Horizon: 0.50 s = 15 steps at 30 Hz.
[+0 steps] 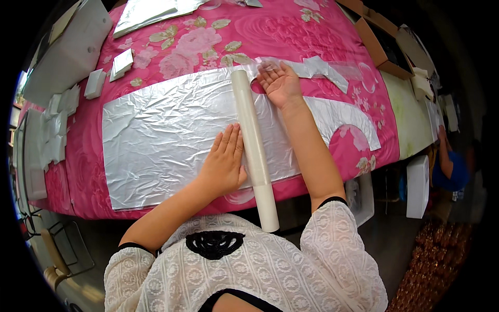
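A long cream-white roll point(251, 136) lies across a silvery, wrinkled plastic sheet point(156, 135), its near end jutting past the table edge. My left hand point(222, 161) rests flat on the sheet just left of the roll, fingers stretched out and holding nothing. To the right of the roll's far end, my right hand point(280, 86) is turned palm up with its fingers extended. Clear film point(267, 63) shows by its fingertips; whether they touch it I cannot tell. Beyond my right forearm, the sheet continues as a curved strip point(358, 117).
A pink flowered cloth point(270, 34) covers the table. Folded silver sheets point(150, 15) lie at the far left, near small white packets point(121, 63) and a white foam box point(67, 52). A cardboard box point(382, 47) stands far right. Another person's blue garment point(451, 171) shows beyond the right edge.
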### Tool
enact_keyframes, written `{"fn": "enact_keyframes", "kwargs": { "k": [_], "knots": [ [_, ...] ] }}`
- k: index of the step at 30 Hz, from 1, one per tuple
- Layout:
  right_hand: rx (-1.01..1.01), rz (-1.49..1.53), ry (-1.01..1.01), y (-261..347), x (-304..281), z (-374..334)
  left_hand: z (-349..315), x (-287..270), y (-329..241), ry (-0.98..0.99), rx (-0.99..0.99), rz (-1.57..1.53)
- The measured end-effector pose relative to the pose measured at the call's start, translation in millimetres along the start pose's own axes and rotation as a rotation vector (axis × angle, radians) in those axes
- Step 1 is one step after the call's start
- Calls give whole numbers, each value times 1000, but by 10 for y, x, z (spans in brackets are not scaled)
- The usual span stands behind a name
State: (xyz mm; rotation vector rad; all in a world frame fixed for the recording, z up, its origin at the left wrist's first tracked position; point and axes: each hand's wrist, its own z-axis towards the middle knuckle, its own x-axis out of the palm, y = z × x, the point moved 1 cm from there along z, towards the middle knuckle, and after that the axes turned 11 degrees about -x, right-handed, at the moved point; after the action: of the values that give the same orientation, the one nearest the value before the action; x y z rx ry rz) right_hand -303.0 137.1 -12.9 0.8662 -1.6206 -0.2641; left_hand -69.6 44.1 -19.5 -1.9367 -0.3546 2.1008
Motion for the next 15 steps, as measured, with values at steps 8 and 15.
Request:
{"fn": "enact_keyframes", "kwargs": {
  "k": [8, 15],
  "knots": [
    [-534, 183, -95, 1444, -167, 314, -17, 12, 3, 4, 9, -5],
    [-645, 59, 482, 1242, 709, -171, -9, 30, -3, -9, 14, -13]
  ]
}}
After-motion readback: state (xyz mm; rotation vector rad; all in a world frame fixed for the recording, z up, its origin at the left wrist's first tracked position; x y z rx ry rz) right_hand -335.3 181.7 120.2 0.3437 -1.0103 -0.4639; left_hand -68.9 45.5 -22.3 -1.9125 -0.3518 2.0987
